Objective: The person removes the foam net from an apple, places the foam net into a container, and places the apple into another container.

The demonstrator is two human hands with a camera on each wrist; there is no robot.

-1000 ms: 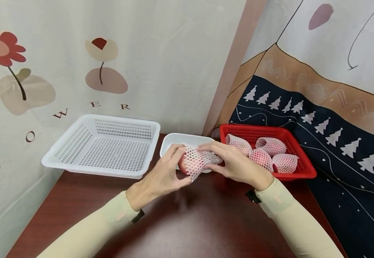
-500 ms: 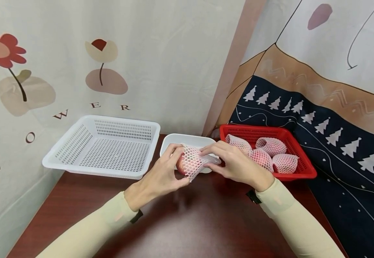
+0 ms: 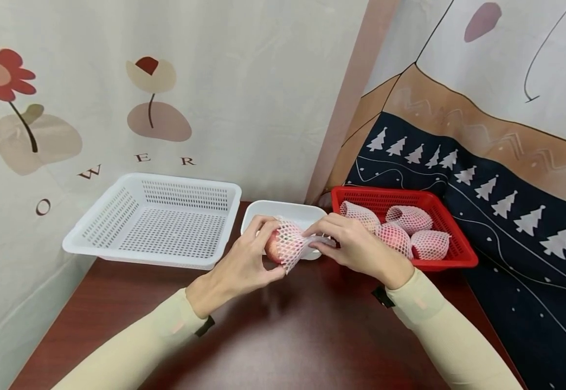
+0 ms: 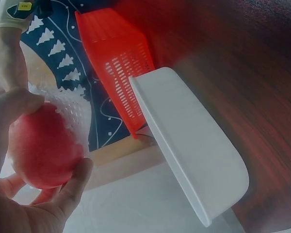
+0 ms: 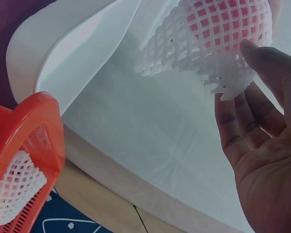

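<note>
A red apple (image 3: 271, 248) is partly inside a white foam net sleeve (image 3: 290, 241), held over the middle of the table. My left hand (image 3: 241, 262) grips the apple from the left. In the left wrist view, thumb and fingers curl round the apple's bare red side (image 4: 46, 145), with the net behind it. On the right, my right hand (image 3: 353, 241) pinches the loose, gathered end of the net between thumb and fingers. The right wrist view has the net (image 5: 223, 29) stretched over red skin, its ragged end hanging at the fingertips.
Behind the hands stands a small white tray (image 3: 285, 208). A red basket (image 3: 400, 192) at the right holds several net-wrapped fruits (image 3: 431, 246). A white perforated basket (image 3: 166, 227) sits at the left. Printed curtains (image 3: 263, 108) close off the back and right of the table (image 3: 283, 341).
The right hand's fingers have closed further on the net's end, drawing it narrower. The apple and left hand have shifted slightly left; more bare red skin shows. Baskets and tray have stayed put.
</note>
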